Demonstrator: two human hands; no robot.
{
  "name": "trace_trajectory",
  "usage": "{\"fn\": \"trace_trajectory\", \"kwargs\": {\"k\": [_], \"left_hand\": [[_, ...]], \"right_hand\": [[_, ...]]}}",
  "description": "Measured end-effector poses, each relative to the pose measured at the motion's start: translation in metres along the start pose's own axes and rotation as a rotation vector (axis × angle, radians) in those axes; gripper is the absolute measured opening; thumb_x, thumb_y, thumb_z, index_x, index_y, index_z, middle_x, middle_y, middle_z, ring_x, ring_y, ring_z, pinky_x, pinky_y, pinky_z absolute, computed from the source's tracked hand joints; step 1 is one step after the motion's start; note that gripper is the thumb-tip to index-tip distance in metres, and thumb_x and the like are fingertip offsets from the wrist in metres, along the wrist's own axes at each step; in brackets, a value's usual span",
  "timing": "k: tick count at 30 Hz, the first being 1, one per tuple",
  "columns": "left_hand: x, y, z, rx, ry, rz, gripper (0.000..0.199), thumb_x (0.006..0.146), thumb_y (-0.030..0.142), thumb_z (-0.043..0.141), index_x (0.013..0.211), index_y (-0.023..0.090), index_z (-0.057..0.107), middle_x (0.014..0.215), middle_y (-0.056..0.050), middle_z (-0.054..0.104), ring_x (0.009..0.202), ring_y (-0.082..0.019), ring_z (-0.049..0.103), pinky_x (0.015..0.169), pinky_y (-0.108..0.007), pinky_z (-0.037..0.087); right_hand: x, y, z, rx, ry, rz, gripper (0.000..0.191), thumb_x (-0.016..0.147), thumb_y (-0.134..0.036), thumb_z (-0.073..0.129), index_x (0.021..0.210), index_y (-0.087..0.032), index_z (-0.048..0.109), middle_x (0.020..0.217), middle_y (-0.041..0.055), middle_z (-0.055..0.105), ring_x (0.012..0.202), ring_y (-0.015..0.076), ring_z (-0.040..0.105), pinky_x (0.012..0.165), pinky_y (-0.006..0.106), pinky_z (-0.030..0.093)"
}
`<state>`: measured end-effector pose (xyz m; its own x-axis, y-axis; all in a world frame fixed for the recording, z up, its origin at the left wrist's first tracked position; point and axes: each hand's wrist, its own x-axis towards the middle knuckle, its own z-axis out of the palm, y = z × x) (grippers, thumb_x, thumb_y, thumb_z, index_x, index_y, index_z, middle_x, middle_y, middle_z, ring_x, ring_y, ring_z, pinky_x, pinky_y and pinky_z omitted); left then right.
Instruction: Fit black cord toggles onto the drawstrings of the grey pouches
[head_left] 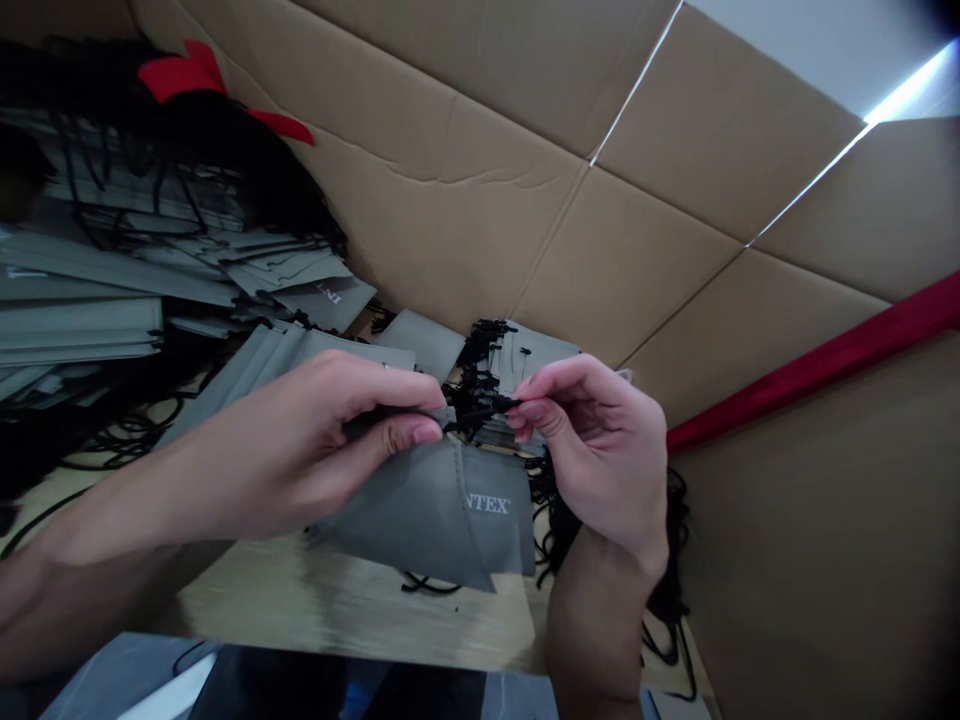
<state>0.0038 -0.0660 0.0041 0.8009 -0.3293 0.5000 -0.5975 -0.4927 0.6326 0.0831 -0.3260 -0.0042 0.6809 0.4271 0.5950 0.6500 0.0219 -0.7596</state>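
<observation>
My left hand (360, 430) pinches the top corner of a grey fabric pouch (405, 510) between thumb and forefinger. My right hand (592, 430) pinches a black cord (491, 408) that runs from that corner, pulled fairly straight between the two hands. Below the held pouch lies another grey pouch (495, 500) with white lettering ending in "NTEX". Just beyond my hands is a stack of grey pouches with black cord ends (487, 360). What the curled fingers of my left hand cover is hidden.
Piles of grey pouches (82, 325) and tangled black cords (285, 180) fill the left side, with red strips (180, 75) on top. Cardboard walls (465, 200) enclose the back and right. A dark red band (825, 355) runs along the right wall. The wooden tabletop (360, 610) ends near my lap.
</observation>
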Motion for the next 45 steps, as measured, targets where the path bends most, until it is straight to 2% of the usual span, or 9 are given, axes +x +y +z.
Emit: {"fn": "trace_trajectory", "kwargs": {"k": [3,9,15,20,26,32,37,41,45], "left_hand": [[0.000,-0.001,-0.002,0.020,-0.086,0.031,0.032,0.114,0.026,0.058,0.083,0.023,0.063,0.066,0.004,0.053,0.058,-0.012,0.047,0.056,-0.029,0.034],[-0.003,-0.002,-0.005,0.010,-0.122,0.043,0.028,0.115,0.026,0.059,0.088,0.025,0.066,0.066,0.005,0.053,0.056,-0.011,0.046,0.054,-0.025,0.036],[-0.001,0.003,-0.007,-0.041,-0.138,-0.021,0.038,0.113,0.030,0.063,0.077,0.022,0.062,0.064,0.004,0.052,0.055,-0.010,0.046,0.048,-0.022,0.036],[0.006,0.009,0.011,-0.299,0.006,-0.194,0.015,0.106,0.035,0.081,0.103,0.021,0.079,0.094,0.000,0.079,0.084,-0.013,0.073,0.073,-0.019,0.060],[0.009,0.006,0.035,-0.651,0.181,-0.202,0.012,0.098,0.023,0.090,0.103,0.020,0.079,0.094,0.001,0.079,0.085,-0.011,0.074,0.080,-0.019,0.063],[0.006,0.003,0.036,-0.452,0.322,-0.113,0.006,0.097,0.021,0.085,0.101,0.021,0.081,0.102,-0.001,0.082,0.097,-0.015,0.077,0.089,-0.025,0.064],[0.005,0.005,0.039,-0.368,0.354,-0.097,0.009,0.094,0.022,0.086,0.101,0.024,0.081,0.101,0.000,0.084,0.096,-0.016,0.078,0.089,-0.029,0.065],[0.006,0.006,0.044,-0.292,0.385,-0.120,0.007,0.093,0.020,0.081,0.099,0.024,0.080,0.097,0.002,0.083,0.093,-0.014,0.076,0.085,-0.027,0.061],[0.007,0.004,0.051,-0.295,0.436,-0.144,0.012,0.086,0.015,0.075,0.095,0.023,0.079,0.091,0.003,0.079,0.086,-0.014,0.075,0.079,-0.026,0.061]], "right_hand": [[-0.001,0.000,0.002,0.022,-0.004,0.001,0.009,0.107,-0.019,0.082,0.100,-0.023,0.078,0.094,0.0023,0.080,0.073,0.0146,0.076,0.063,0.026,0.064],[-0.001,0.000,0.006,0.023,-0.017,-0.021,0.015,0.109,-0.012,0.073,0.099,-0.023,0.074,0.095,0.0011,0.078,0.074,0.0135,0.074,0.065,0.026,0.065],[-0.001,0.003,0.006,0.004,-0.006,-0.064,0.017,0.111,-0.012,0.069,0.100,-0.024,0.072,0.094,-0.0006,0.076,0.073,0.0127,0.073,0.066,0.026,0.063],[-0.004,0.001,0.014,-0.114,0.040,-0.136,0.013,0.112,-0.019,0.073,0.102,-0.026,0.074,0.098,0.0020,0.078,0.082,0.0179,0.075,0.071,0.033,0.061],[-0.003,-0.008,0.020,-0.147,-0.032,-0.258,0.020,0.111,-0.011,0.069,0.101,-0.027,0.076,0.101,0.0030,0.080,0.097,0.0213,0.077,0.081,0.037,0.063],[-0.007,-0.013,0.018,-0.072,-0.035,-0.110,0.024,0.099,-0.014,0.085,0.118,-0.027,0.078,0.109,0.0022,0.078,0.100,0.0206,0.076,0.086,0.034,0.065],[-0.008,-0.015,0.019,-0.189,-0.028,-0.042,0.012,0.101,-0.015,0.080,0.108,-0.025,0.079,0.099,0.0005,0.080,0.088,0.0171,0.075,0.076,0.030,0.062],[-0.008,-0.016,0.021,-0.321,-0.050,-0.105,0.014,0.101,-0.011,0.073,0.106,-0.023,0.078,0.094,-0.0007,0.081,0.080,0.0151,0.076,0.073,0.028,0.063],[-0.009,-0.015,0.030,-0.552,-0.022,-0.300,0.014,0.102,-0.008,0.066,0.103,-0.020,0.075,0.093,-0.0003,0.081,0.081,0.0136,0.076,0.079,0.026,0.066]]}}
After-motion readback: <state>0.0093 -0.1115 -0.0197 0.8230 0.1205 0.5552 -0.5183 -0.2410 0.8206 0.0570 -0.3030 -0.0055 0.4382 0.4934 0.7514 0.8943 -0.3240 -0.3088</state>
